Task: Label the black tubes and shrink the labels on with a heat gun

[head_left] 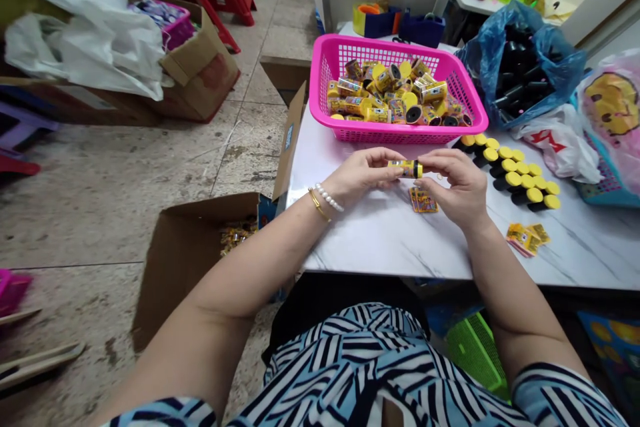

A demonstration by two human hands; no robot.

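On the near side of the basket [395,130], left hand [373,170] and right hand [463,187] fingers pinch a little bottle [406,169]. It looks light, hard, maybe slippery; hold its sides.

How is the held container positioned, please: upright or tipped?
Tipped: the container lies sideways, its length running from left hand toward right hand.

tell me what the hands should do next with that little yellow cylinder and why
I'd probably lower the small yellow-and-black printed cylinder, held between the left hand and right hand, into the pink perforated plastic basket: its side already shows colourful print, like the yellow printed cylinders lying there, and the basket stands just beyond the hands.
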